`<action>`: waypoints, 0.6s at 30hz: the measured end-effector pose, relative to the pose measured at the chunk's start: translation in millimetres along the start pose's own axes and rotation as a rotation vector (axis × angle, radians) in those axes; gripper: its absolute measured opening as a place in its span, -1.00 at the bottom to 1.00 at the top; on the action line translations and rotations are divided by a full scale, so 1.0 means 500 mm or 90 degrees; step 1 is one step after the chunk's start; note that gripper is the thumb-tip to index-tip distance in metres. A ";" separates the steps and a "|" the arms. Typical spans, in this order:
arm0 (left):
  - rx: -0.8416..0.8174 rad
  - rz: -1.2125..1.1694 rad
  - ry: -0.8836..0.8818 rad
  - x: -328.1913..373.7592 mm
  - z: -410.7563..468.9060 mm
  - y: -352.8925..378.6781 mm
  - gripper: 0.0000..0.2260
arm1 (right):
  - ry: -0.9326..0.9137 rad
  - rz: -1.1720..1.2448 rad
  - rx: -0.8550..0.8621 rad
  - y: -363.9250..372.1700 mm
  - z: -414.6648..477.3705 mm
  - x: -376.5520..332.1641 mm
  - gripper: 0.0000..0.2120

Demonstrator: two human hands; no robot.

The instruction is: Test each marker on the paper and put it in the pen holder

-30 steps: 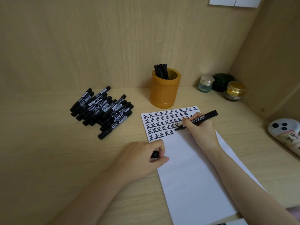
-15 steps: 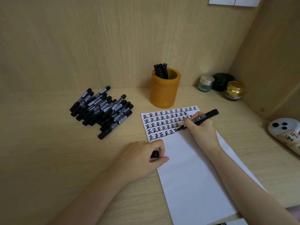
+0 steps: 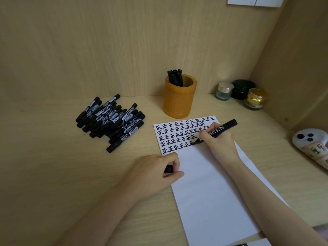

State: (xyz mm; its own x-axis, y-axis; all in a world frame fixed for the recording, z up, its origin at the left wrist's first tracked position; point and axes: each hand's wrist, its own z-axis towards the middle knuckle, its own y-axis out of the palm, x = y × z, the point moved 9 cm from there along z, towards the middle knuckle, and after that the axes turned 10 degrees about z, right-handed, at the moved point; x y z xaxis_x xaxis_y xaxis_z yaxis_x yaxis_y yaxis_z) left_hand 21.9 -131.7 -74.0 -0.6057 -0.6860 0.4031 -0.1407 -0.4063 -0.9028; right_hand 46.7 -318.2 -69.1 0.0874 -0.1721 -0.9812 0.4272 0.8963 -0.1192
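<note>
Barely shifted, right hand pinches a black marker on white paper sheet before the amber cylindrical pen holder, left hand gripping its black cap; few stowed markers inside, heaped black markers to its left seemingly untested.

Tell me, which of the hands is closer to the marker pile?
Left. The left hand, gripping a cap, sits nearer the person and right of the pile; the right hand writes with a marker farther right, on the paper.

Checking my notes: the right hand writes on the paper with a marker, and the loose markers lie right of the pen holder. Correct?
No: the head view shows the loose markers left of the pen holder, not right. The right hand does write on the paper with a marker.
</note>
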 end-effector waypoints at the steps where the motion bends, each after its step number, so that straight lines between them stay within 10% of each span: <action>1: 0.001 -0.002 0.001 0.000 0.000 0.000 -0.80 | 0.003 0.001 0.001 -0.001 0.000 0.001 -0.82; 18: -0.011 0.020 -0.013 -0.004 0.001 0.002 -0.79 | -0.009 -0.014 0.036 -0.015 0.002 0.001 -0.79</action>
State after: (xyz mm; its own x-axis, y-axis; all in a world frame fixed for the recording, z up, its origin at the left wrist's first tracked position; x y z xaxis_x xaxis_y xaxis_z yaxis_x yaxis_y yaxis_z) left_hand 23.1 -131.1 -75.7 -0.5936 -0.7111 0.3769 -0.1350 -0.3737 -0.9177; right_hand 44.4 -325.5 -68.4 0.0891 -0.1979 -0.9762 0.4789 0.8679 -0.1323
